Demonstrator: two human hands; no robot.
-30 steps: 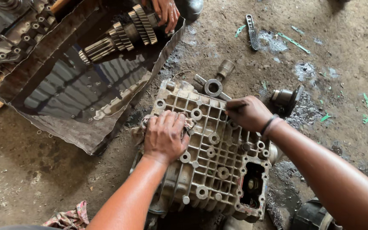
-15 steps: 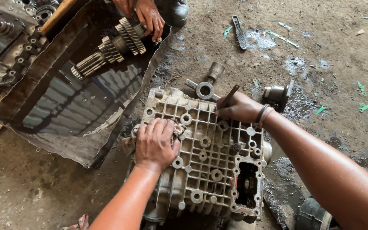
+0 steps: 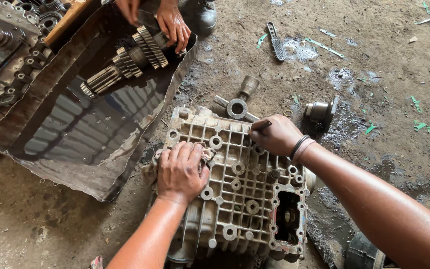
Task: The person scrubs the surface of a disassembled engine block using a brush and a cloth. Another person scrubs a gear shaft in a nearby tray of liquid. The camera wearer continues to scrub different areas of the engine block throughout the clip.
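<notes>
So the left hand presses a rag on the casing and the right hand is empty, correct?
Not quite. The head view shows the right hand gripping a thin dark tool against the casing. The left hand does press a rag there.

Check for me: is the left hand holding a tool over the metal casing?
No, the left hand lies flat, pressing a rag on the metal casing.
</notes>
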